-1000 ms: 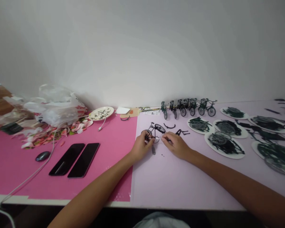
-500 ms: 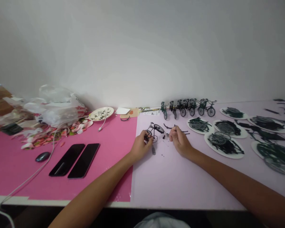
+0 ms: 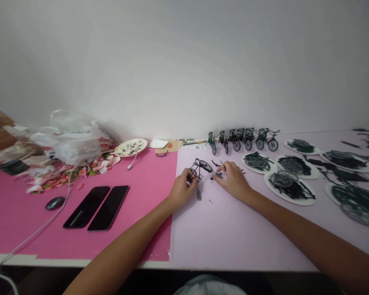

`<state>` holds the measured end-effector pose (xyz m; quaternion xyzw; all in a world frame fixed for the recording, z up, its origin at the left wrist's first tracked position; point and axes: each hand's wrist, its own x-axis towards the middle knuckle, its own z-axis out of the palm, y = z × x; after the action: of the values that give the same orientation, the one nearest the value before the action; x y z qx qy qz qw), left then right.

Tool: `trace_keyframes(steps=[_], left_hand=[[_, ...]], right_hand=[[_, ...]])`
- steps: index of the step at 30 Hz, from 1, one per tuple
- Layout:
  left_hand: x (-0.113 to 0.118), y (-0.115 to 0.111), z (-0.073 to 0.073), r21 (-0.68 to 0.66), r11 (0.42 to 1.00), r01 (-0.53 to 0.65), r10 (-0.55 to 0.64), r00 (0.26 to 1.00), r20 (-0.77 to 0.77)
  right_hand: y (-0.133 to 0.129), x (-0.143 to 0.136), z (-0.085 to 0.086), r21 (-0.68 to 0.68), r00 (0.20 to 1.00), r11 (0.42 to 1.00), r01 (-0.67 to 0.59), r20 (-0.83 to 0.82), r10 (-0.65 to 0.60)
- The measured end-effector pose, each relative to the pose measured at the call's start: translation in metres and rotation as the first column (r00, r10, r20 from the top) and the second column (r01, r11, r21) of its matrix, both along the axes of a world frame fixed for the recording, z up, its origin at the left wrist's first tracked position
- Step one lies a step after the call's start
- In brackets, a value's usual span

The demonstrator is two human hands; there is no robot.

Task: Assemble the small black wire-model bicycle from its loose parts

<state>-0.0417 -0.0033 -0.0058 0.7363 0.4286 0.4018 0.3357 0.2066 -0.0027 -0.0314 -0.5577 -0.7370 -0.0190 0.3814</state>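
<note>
A small black toy bicycle (image 3: pixel 205 166) is pinched at one wheel by my left hand (image 3: pixel 182 189), tilted just above the lilac part of the table. Close to its right, my right hand (image 3: pixel 233 182) is over small dark parts, its thumb and forefinger apart near the table. Whether anything tiny lies between those fingers is too small to tell. A grey piece (image 3: pixel 198 194) lies below the bicycle, beside my left fingertips. Thin black curved parts (image 3: pixel 215 163) lie behind my right hand.
Assembled toy bicycles (image 3: pixel 248 139) stand along the wall. White plates (image 3: pixel 311 200) of dark bicycle parts fill the right side. On the pink left side are two black phones (image 3: pixel 109 208), a mouse (image 3: pixel 55 203), a cable, petals, a plastic bag (image 3: pixel 76 143) and a plate (image 3: pixel 144 143).
My right hand has turned, and its thumb and forefinger have spread and come down toward the small parts. My left hand and the bicycle have hardly moved.
</note>
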Motion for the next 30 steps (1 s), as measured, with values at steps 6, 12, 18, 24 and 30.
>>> trace_keyframes(steps=[6,12,18,24,30], left_hand=[[0.000,0.001,-0.002,0.013,1.000,0.010,-0.010,1.000,0.005],[-0.001,0.001,0.000,-0.001,1.000,0.028,-0.028,1.000,0.008],[0.000,0.001,-0.001,0.006,1.000,0.009,-0.009,1.000,0.018],[0.000,0.002,-0.003,-0.005,1.000,0.025,-0.025,0.999,0.039],[0.000,0.003,-0.004,-0.002,1.000,-0.001,0.001,0.999,0.050]], right_hand=[[0.004,0.002,-0.006,-0.006,0.998,1.000,-0.001,0.062,0.002],[0.004,0.001,-0.006,-0.021,0.998,1.000,0.002,0.056,-0.001],[0.000,-0.005,-0.001,0.018,0.983,0.999,-0.037,-0.182,0.039],[-0.010,-0.014,0.008,0.085,0.941,0.973,-0.216,-0.247,0.230],[-0.016,-0.015,0.011,0.069,0.926,0.964,-0.256,-0.268,0.265]])
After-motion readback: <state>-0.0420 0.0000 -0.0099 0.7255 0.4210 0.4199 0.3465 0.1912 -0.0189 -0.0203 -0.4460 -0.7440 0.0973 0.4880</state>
